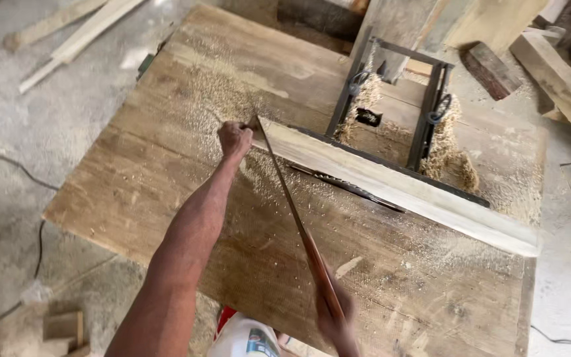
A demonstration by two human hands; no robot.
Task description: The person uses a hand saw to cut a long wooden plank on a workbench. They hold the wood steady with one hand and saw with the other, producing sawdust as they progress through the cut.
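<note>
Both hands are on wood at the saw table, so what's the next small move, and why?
Probably lift the thin strip clear: the right hand grips its near end, the left hand pins the plank where they meet.

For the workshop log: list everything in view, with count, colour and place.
wooden table: one, brown, sawdust-strewn, centre
pale plank: one, cream, lying across the table against the fence
thin strip: one, reddish-brown, long, running from the plank's end to the near edge
metal frame: one, dark, far side of the table
sawdust pile: one, tan, beside the frame
loose timbers: several, pale, on the floor top left
cable: one, black, floor left
left hand: one, gripping the plank's end
right hand: one, holding the strip's near end
</note>
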